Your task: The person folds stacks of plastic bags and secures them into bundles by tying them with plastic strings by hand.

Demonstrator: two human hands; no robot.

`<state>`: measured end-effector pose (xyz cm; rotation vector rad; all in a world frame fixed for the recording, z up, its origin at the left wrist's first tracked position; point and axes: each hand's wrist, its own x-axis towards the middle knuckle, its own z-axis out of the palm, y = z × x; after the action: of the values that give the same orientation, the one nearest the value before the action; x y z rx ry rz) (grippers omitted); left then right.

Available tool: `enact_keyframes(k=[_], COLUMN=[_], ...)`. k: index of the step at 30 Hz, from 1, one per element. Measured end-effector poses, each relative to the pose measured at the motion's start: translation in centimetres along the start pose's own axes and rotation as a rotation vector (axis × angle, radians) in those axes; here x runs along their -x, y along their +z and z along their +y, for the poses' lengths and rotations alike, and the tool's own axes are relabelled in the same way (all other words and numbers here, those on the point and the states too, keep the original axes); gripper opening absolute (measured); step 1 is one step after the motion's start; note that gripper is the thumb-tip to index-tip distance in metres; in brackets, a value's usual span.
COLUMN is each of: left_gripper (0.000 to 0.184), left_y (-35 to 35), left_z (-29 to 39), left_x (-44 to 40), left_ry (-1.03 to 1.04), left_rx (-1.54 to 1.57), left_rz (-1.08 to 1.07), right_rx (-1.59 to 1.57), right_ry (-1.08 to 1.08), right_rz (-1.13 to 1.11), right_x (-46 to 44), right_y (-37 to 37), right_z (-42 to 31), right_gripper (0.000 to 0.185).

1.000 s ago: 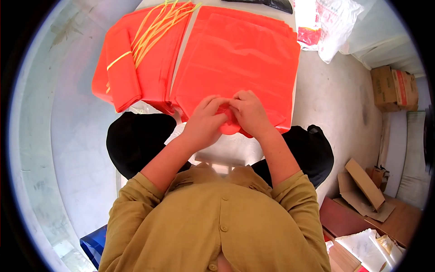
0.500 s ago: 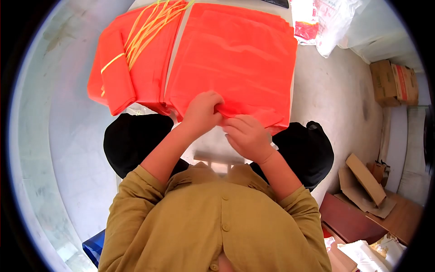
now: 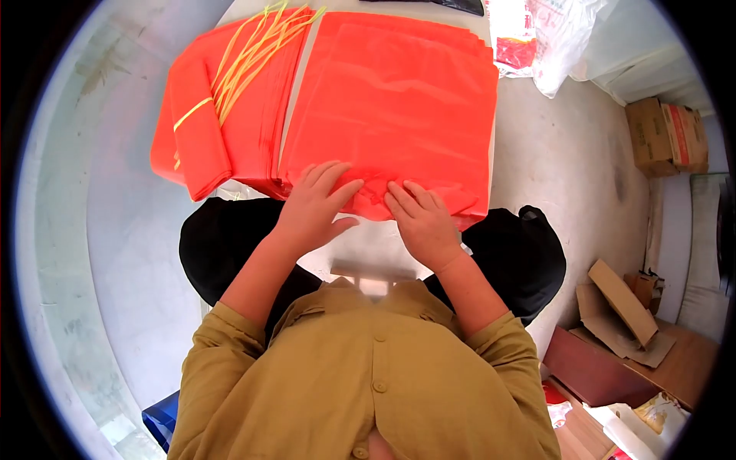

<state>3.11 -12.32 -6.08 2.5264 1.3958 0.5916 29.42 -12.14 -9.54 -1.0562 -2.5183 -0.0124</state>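
A stack of flat red plastic sheets [image 3: 399, 107] lies in front of me, its near edge crumpled. My left hand [image 3: 313, 208] rests at that near edge, fingers spread and thumb apart, holding nothing. On the right part of the crumpled edge lies my right hand [image 3: 422, 222], fingers stretched flat on the red plastic. Left of the stack is a second red pile [image 3: 257, 138], with a folded red bundle [image 3: 201, 142] on it tied by a yellow band. Several thin yellow strips [image 3: 245, 69] lie across that pile.
White plastic bags [image 3: 563, 42] hang at the table's back right, near a black item [image 3: 452, 5]. A cardboard box [image 3: 652, 138] stands far right. An opened carton [image 3: 621, 314] lies on a brown surface [image 3: 678, 368] at lower right. A blue bag [image 3: 161, 420] is at lower left.
Both hands have let go of the pinched red plastic. The left fingers have spread and moved slightly left; the right hand now lies flat on the edge.
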Motion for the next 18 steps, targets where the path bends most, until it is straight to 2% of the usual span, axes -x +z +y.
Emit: enact_keyframes(k=[3, 6, 9, 15, 17, 18], left_gripper=[0.058, 0.06, 0.047, 0.028, 0.019, 0.015], left_y=[0.7, 1.8, 1.8, 0.1, -2.3, -3.0], left_z=[-1.4, -2.8, -3.2, -5.1, -3.8, -3.5], left_x=[1.3, 1.9, 2.0, 1.4, -0.2, -0.9], left_ry=[0.031, 0.029, -0.005, -0.07, -0.304, -0.42], left_rx=[-0.194, -0.236, -0.227, 0.122, 0.273, 0.348], left_rz=[0.003, -0.001, -0.012, 0.23, 0.087, 0.014], right_rx=[-0.003, 0.022, 0.025, -0.146, -0.405, -0.505], right_ry=[0.009, 0.01, 0.015, 0.088, 0.38, 0.432], right_rz=[-0.019, -0.007, 0.006, -0.026, -0.392, -0.463], right_x=[-0.1, -0.1, 0.1, -0.7, -3.6, -3.8], right_y=[-0.1, 0.0, -0.1, -1.9, -6.2, -6.2], right_z=[-0.1, 0.0, 0.1, 0.7, 1.1, 2.5], right_gripper=[0.042, 0.043, 0.041, 0.037, 0.032, 0.028])
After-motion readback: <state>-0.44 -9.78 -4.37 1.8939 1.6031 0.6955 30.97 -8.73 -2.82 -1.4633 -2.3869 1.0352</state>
